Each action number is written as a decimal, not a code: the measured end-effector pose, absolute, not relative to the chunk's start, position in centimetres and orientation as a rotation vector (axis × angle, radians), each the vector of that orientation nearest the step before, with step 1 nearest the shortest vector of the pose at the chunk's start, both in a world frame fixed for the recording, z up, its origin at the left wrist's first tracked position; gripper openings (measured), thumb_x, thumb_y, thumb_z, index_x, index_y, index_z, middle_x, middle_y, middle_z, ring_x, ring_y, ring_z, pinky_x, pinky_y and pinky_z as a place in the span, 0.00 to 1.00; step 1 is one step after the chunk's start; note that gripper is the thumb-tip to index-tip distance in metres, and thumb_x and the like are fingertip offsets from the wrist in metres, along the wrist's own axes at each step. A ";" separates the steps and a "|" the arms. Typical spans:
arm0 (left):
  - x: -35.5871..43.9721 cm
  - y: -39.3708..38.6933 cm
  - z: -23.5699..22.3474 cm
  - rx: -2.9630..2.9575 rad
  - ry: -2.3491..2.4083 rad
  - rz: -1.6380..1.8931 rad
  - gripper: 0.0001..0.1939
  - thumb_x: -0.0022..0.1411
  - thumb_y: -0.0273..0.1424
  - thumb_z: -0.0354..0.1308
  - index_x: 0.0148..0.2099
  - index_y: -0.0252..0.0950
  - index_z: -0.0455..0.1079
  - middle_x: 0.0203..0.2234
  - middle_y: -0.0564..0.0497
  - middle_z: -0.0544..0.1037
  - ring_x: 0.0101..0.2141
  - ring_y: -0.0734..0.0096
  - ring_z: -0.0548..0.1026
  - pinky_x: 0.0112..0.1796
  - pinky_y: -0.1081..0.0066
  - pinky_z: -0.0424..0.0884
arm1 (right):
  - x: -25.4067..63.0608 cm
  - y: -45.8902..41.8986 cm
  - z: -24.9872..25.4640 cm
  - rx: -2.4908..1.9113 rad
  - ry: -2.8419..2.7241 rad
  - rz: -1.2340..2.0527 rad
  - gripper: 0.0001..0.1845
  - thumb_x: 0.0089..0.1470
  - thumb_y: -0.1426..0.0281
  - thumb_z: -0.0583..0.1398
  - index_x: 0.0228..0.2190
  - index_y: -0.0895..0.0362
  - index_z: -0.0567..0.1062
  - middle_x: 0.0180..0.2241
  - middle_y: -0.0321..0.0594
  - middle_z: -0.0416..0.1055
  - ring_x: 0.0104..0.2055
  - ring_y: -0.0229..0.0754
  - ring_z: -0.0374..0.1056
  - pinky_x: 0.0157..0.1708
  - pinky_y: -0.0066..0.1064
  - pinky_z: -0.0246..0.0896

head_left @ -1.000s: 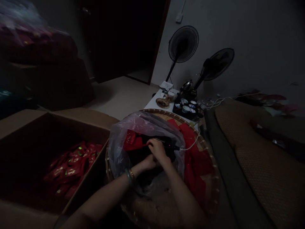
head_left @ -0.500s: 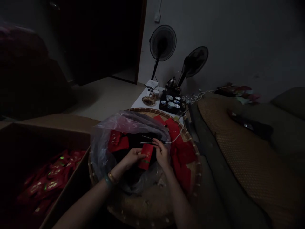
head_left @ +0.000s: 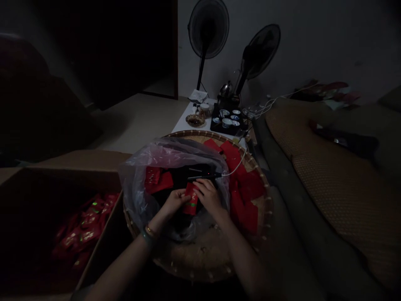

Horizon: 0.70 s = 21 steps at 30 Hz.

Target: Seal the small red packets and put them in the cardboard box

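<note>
Over the open clear plastic bag (head_left: 134, 188), my left hand (head_left: 173, 203) pinches the left edge of a small red packet (head_left: 190, 206) with gold marks and a green stripe. My right hand (head_left: 209, 197) has its fingers bent over the packet's top right edge. Just beyond lies a black corded tool (head_left: 206, 175) with two long thin jaws and a red light. Other red packets (head_left: 159, 179) rest in the bag, left of the tool. Bag and tool sit on a round woven bamboo tray (head_left: 200, 263). The room is dim, and the bag's dark contents are unclear.
Red flat packets (head_left: 242, 184) cover the tray's right side. A cardboard box (head_left: 90, 163) with many shiny red packets stands at left. Behind are a white table (head_left: 181, 123) with a black tea tray of cups, and two standing fans (head_left: 209, 29). A sofa mat (head_left: 313, 163) lies at right.
Earlier my hands were together low in the bag, the right by the tool. A red packet then appeared between them, and my right fingers have come down onto its top. The view has shifted.
</note>
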<state>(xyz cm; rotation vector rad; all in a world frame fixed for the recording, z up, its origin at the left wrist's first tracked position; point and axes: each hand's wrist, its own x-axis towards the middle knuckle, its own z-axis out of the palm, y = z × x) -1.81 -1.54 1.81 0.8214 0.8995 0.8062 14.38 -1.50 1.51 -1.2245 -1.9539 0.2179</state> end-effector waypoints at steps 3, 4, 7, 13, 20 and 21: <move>-1.9 -1.4 1.3 0.860 0.934 0.805 0.23 0.38 0.38 0.69 0.36 0.30 0.74 0.24 0.51 0.78 0.24 0.73 0.72 0.29 0.74 0.65 | 14.2 -1.5 1.4 -1.230 -1.954 0.241 0.12 0.56 0.71 0.55 0.42 0.54 0.74 0.40 0.43 0.70 0.44 0.42 0.63 0.46 0.35 0.62; -1.9 -1.3 1.1 0.876 0.940 0.803 0.23 0.38 0.38 0.69 0.36 0.30 0.74 0.24 0.52 0.77 0.24 0.73 0.72 0.29 0.74 0.65 | 14.2 -1.5 1.4 -1.238 -1.947 0.262 0.11 0.56 0.71 0.55 0.41 0.54 0.75 0.39 0.42 0.70 0.43 0.42 0.64 0.45 0.35 0.62; -1.9 -1.1 0.2 0.948 0.958 0.788 0.22 0.40 0.38 0.67 0.36 0.30 0.74 0.23 0.53 0.77 0.23 0.73 0.71 0.28 0.75 0.65 | 14.2 -1.4 1.5 -1.312 -1.886 0.351 0.06 0.53 0.70 0.59 0.34 0.55 0.76 0.34 0.40 0.70 0.40 0.42 0.64 0.42 0.34 0.62; -2.1 -1.2 -0.7 1.320 1.064 0.753 0.13 0.50 0.33 0.58 0.37 0.32 0.75 0.26 0.52 0.78 0.27 0.69 0.73 0.29 0.74 0.65 | 14.9 -1.1 1.3 -1.490 -1.862 0.440 0.07 0.45 0.67 0.65 0.28 0.56 0.75 0.29 0.39 0.66 0.35 0.42 0.63 0.36 0.32 0.62; -3.3 -0.5 -0.3 1.223 1.129 0.758 0.20 0.45 0.35 0.61 0.41 0.30 0.74 0.29 0.48 0.79 0.27 0.68 0.74 0.30 0.72 0.68 | 15.4 -1.2 2.5 -1.285 -1.912 0.330 0.04 0.51 0.73 0.59 0.26 0.56 0.74 0.29 0.40 0.71 0.35 0.41 0.64 0.37 0.32 0.61; -3.7 -0.5 -0.2 1.208 1.138 0.728 0.20 0.45 0.36 0.61 0.40 0.30 0.74 0.27 0.48 0.79 0.26 0.68 0.74 0.29 0.72 0.68 | 15.4 -1.2 2.6 -1.298 -1.893 0.325 0.04 0.51 0.74 0.58 0.27 0.56 0.74 0.29 0.40 0.71 0.36 0.41 0.64 0.37 0.33 0.61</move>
